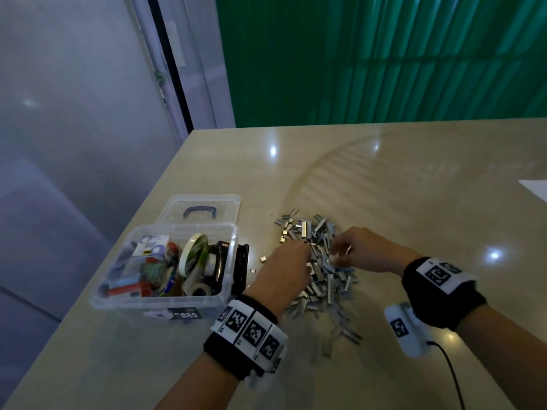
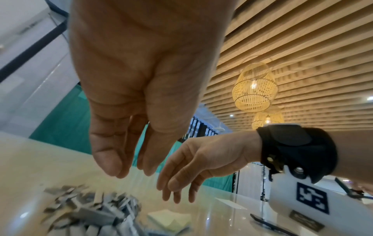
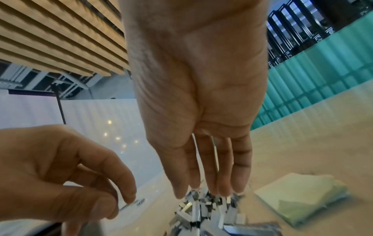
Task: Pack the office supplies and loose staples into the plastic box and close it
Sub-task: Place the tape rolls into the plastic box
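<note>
A clear plastic box (image 1: 124, 306) stands open at the table's left, filled with tape rolls and other supplies. Its lid (image 1: 204, 202) with a blue handle lies flat behind it. A heap of loose staples (image 1: 322, 279) covers the middle of the table, also seen in the left wrist view (image 2: 96, 212) and the right wrist view (image 3: 203, 212). My left hand (image 1: 299, 255) dips into the heap's left side, fingers loosely curled and nothing seen in them (image 2: 129, 167). My right hand (image 1: 340, 255) touches the heap's right side with straight fingers (image 3: 210, 190).
A black tool (image 1: 241, 267) stands against the box's right wall. A few stray staples (image 1: 262, 258) lie between box and heap. A pale sticky-note pad (image 3: 298, 196) sits just beyond the heap. White paper (image 1: 535, 187) lies at the far right. The table's left edge runs close to the box.
</note>
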Action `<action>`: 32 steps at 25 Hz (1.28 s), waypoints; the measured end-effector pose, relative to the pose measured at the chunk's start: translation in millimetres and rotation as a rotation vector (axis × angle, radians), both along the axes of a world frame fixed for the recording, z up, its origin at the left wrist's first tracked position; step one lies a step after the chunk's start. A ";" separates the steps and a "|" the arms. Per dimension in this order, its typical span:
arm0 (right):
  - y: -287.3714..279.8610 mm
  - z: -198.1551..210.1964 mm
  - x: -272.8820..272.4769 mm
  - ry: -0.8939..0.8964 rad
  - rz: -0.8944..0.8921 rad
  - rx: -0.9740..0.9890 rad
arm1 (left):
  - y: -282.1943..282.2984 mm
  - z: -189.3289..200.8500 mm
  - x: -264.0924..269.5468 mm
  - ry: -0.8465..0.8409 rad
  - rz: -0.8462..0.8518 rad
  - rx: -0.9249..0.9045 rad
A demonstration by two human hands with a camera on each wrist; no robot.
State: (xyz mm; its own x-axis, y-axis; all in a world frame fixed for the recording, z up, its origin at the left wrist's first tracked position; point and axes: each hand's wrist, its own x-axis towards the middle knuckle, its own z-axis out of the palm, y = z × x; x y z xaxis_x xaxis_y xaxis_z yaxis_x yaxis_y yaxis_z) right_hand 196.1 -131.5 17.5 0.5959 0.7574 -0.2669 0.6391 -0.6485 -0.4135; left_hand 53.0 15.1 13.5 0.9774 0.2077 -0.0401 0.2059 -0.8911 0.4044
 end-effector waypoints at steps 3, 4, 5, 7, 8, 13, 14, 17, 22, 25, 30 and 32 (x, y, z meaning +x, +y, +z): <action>-2.5 -10.9 3.1 0.010 0.014 -0.043 | 6.1 -19.0 12.9 0.031 0.107 -0.063; 0.8 -15.5 2.8 0.000 0.051 -0.067 | 9.7 -27.8 16.6 0.055 0.135 -0.077; 3.6 -23.9 4.1 0.011 0.080 -0.078 | 11.6 -35.9 20.8 0.094 0.142 -0.072; 5.5 -45.6 6.4 0.050 0.100 -0.065 | 9.2 -55.0 30.8 0.164 0.117 0.003; 8.9 -55.2 6.9 0.050 0.113 -0.052 | 8.9 -62.8 32.9 0.165 0.109 0.031; 11.0 -72.7 1.7 -0.029 0.107 -0.069 | -2.8 -75.9 38.2 0.154 0.163 -0.032; 12.3 -72.9 1.2 -0.039 0.097 -0.057 | -3.9 -75.8 38.9 0.152 0.176 -0.027; 17.6 -71.4 1.6 -0.030 0.135 -0.002 | -2.3 -78.4 41.6 0.110 0.238 -0.066; -2.7 -37.7 40.3 0.070 0.032 0.245 | -0.6 -70.2 37.8 0.024 0.224 -0.051; -20.1 -27.7 74.8 -0.028 -0.058 0.076 | -9.7 -62.1 38.5 -0.041 0.239 0.022; -23.2 -42.5 100.0 -0.007 0.053 -0.296 | -16.7 -50.1 49.1 -0.110 0.185 0.020; -21.2 -50.4 101.7 -0.061 0.048 -0.298 | -16.1 -42.8 49.5 -0.118 0.167 0.046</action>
